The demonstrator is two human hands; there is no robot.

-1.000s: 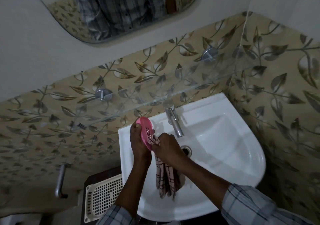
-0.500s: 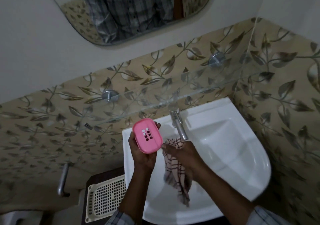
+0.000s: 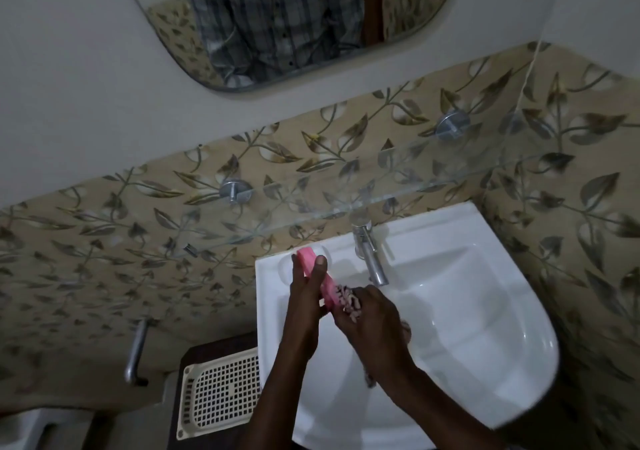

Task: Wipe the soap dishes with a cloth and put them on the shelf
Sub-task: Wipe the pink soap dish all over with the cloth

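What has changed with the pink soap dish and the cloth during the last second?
The left hand turned the pink plastic soap dish from face-on, its slotted base showing, back to edge-on. The right hand brought the checked cloth up against the dish again. Both hands kept their grips above the white ceramic sink; the glass shelf stayed bare.

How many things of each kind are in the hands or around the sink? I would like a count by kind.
Pink soap dish: 1
Checked cloth: 1
Tap: 1
Cream basket: 1
Metal shelf mounts: 2
Total: 6
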